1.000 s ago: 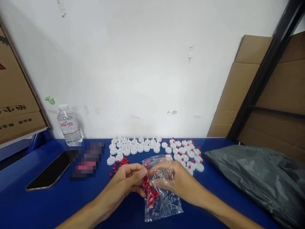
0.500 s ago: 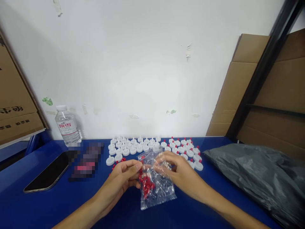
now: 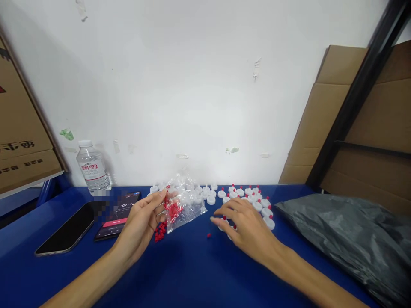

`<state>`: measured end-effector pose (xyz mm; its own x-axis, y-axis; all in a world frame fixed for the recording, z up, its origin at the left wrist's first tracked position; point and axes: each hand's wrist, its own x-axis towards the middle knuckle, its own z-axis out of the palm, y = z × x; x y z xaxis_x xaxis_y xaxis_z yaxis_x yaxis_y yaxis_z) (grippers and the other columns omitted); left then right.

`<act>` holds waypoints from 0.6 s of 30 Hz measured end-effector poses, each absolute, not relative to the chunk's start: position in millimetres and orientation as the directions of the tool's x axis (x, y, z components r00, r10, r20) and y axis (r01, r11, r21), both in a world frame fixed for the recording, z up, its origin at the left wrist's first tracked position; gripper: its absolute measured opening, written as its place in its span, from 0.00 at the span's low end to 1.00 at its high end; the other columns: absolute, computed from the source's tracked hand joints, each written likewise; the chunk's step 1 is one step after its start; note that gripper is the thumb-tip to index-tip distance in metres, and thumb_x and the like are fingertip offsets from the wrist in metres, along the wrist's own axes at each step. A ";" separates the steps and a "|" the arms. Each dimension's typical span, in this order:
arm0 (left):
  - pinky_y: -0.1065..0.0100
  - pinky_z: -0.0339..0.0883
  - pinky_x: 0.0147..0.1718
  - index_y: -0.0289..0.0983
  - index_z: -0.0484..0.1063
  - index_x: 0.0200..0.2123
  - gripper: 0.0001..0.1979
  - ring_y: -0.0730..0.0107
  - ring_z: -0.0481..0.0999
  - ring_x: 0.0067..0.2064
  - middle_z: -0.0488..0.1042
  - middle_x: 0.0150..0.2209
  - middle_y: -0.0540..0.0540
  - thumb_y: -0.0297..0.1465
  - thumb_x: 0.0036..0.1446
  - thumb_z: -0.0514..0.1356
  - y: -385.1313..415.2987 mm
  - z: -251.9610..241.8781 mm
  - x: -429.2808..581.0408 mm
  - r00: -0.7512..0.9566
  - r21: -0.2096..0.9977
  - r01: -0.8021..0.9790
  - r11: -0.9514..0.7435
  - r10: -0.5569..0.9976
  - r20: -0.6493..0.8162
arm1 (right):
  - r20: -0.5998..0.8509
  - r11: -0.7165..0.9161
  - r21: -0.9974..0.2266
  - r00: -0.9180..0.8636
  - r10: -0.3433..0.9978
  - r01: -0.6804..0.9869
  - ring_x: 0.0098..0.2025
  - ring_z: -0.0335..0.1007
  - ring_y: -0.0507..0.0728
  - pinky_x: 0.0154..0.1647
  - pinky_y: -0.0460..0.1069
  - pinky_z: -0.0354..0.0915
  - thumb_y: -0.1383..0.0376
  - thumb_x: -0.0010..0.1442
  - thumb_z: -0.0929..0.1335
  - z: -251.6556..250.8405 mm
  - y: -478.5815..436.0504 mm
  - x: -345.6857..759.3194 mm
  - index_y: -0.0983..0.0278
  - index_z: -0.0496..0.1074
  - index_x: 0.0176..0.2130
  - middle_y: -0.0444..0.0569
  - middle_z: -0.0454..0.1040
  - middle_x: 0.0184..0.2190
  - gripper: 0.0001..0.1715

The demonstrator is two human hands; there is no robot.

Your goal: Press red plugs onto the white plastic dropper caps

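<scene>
Pinched at its edge, a clear plastic bag [image 3: 192, 214] with small red caps [image 3: 174, 210] inside hangs from my left hand [image 3: 143, 218], whose thumb and fingers are closed on it. Below the bag, a small heap of loose red caps [image 3: 159, 233] lies on the blue table. My right hand [image 3: 248, 222] is open, fingers apart, over white round pieces with red tips [image 3: 267, 212], partly hiding some. One single red cap [image 3: 208, 235] shows just beyond its fingertips. White round pieces with bare nozzles [image 3: 211, 199] stand behind the bag, partly covered by it.
A phone with a lit timer screen [image 3: 111, 224] and a dark-screened phone [image 3: 66, 233] lie at left, near a water bottle [image 3: 93, 171]. A grey plastic bag [image 3: 349, 239] covers the table's right side. Cardboard [image 3: 321, 115] leans by a black post. A white wall [image 3: 192, 85] stands behind.
My hands have separated: the left carried the clear bag leftward and up, and the right let go of it and opened. A single red cap now shows between them.
</scene>
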<state>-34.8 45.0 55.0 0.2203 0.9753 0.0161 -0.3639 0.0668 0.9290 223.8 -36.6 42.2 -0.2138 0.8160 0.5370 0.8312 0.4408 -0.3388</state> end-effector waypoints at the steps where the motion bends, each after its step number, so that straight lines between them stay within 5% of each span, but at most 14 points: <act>1: 0.75 0.72 0.28 0.35 0.80 0.45 0.18 0.67 0.78 0.38 0.80 0.46 0.39 0.37 0.54 0.73 42.4 55.6 -33.7 0.237 0.935 -0.348 0.070 0.971 0.015 | 0.551 0.420 -0.360 -0.173 0.816 0.833 0.45 0.73 0.63 0.53 0.61 0.63 0.55 0.72 0.65 47.2 -37.9 226.2 0.59 0.80 0.42 0.49 0.80 0.40 0.16; 4: 0.78 0.68 0.23 0.35 0.80 0.44 0.19 0.74 0.73 0.30 0.80 0.40 0.42 0.42 0.55 0.72 32.3 56.2 -29.2 0.322 0.964 -0.258 0.067 0.946 0.021 | 0.493 0.366 -0.613 -0.024 0.870 0.701 0.44 0.75 0.62 0.50 0.59 0.65 0.48 0.75 0.58 65.4 -44.7 233.1 0.58 0.79 0.44 0.49 0.81 0.39 0.27; 8: 0.77 0.65 0.20 0.34 0.79 0.39 0.20 0.76 0.68 0.27 0.78 0.38 0.43 0.47 0.56 0.70 15.3 51.1 -21.1 0.439 0.988 -0.153 0.031 0.898 0.040 | 0.229 0.255 -0.888 -0.112 0.967 0.382 0.37 0.77 0.60 0.36 0.53 0.70 0.39 0.71 0.57 73.4 -54.7 225.4 0.59 0.76 0.48 0.50 0.80 0.36 0.33; 13: 0.72 0.70 0.26 0.37 0.77 0.36 0.19 0.70 0.73 0.31 0.78 0.43 0.42 0.48 0.60 0.66 1.0 39.9 -15.5 0.561 0.995 -0.097 0.010 0.826 0.046 | 0.144 0.193 -0.897 -0.150 0.978 0.397 0.23 0.70 0.55 0.22 0.48 0.63 0.45 0.67 0.68 74.4 -59.0 212.7 0.58 0.73 0.48 0.43 0.75 0.24 0.22; 15: 0.71 0.72 0.29 0.38 0.77 0.35 0.18 0.58 0.78 0.44 0.77 0.51 0.38 0.48 0.61 0.65 2.1 38.5 -16.0 0.553 0.996 -0.093 -0.015 0.831 0.064 | 0.164 0.199 -0.888 -0.118 0.979 0.414 0.22 0.70 0.55 0.22 0.48 0.64 0.45 0.67 0.67 85.0 -62.8 226.8 0.58 0.73 0.46 0.43 0.74 0.24 0.21; 18: 0.72 0.72 0.29 0.39 0.76 0.35 0.18 0.46 0.73 0.60 0.73 0.60 0.37 0.49 0.62 0.64 8.3 39.5 -17.9 0.518 0.997 -0.052 -0.058 0.852 0.077 | 0.293 0.181 -0.702 0.047 0.955 0.689 0.24 0.72 0.57 0.24 0.49 0.64 0.44 0.68 0.64 105.7 -79.1 279.6 0.59 0.75 0.45 0.45 0.76 0.24 0.23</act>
<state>-17.9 8.3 39.5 0.5184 0.8517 0.0767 -0.0521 -0.0580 0.9970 279.6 -79.1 105.7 0.0474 0.9551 0.2926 0.6893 0.1807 -0.7016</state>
